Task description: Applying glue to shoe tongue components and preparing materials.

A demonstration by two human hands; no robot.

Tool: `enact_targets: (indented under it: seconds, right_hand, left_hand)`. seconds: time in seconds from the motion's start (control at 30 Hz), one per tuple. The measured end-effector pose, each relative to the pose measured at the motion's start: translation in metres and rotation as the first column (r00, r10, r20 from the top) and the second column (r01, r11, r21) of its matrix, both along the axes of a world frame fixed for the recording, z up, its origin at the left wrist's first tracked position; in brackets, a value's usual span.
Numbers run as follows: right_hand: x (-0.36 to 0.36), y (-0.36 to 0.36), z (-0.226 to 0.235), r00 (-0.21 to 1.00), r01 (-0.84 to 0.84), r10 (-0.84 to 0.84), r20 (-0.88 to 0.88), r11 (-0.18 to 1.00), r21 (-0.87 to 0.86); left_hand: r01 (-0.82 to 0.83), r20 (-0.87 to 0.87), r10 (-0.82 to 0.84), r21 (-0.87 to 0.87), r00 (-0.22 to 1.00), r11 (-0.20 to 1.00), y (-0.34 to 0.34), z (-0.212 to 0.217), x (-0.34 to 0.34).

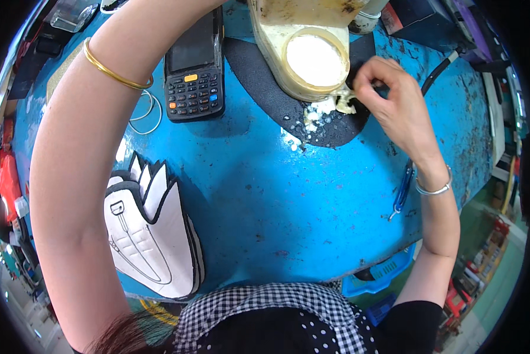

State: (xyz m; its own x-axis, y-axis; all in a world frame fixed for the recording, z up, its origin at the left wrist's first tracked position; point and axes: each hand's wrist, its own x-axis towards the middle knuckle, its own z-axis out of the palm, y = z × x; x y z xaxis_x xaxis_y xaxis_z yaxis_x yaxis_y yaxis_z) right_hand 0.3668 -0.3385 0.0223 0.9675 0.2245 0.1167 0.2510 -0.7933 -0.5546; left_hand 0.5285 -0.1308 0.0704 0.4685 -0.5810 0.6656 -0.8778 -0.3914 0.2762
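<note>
My right hand [394, 103] is beside a stained, cream-coloured container [274, 56] with a round opening full of white paste [317, 59]. Thumb and fingers are pinched together at a yellowish, crumpled strip [346, 104] that looks like dried residue and hangs by the container's lower rim. White crumbs and smears [316, 115] lie just below it on a black mat [277, 97]. My left forearm [117, 88], with a gold bangle, reaches up past the top edge, so the left hand is out of sight.
A handheld keypad terminal [194, 88] lies left of the mat. White shaped pieces with black edges [153, 242] are stacked at the near left of the blue table [277, 206]. A small blue-handled tool [403, 187] lies at right, and a blue basket [377, 274] sits below the table edge.
</note>
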Motion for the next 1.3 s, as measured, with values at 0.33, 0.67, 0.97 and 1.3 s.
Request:
enact_targets:
  seconds: [0.33, 0.67, 0.97, 1.3]
  right_hand:
    - [-0.018, -0.021, 0.020, 0.832, -0.117, 0.292, 0.472, 0.924, -0.365]
    - [0.013, -0.016, -0.008, 0.621, -0.300, 0.542, 0.566, 0.832, -0.467]
    - [0.004, -0.010, -0.018, 0.697, -0.225, 0.435, 0.570, 0.888, -0.401]
    - [-0.012, -0.021, -0.013, 0.776, -0.504, 0.523, 0.351, 0.850, -0.152]
  left_hand:
    - [0.056, -0.112, -0.057, -0.020, 0.992, 0.998, 0.000, 0.003, -0.010]
    - [0.037, -0.127, -0.040, -0.026, 0.991, 0.999, -0.004, 0.000, -0.004]
    - [0.023, -0.116, -0.027, -0.042, 0.993, 0.999, -0.004, 0.002, -0.007]
    - [0.043, -0.063, -0.044, -0.019, 0.997, 0.999, 0.000, 0.000, -0.002]
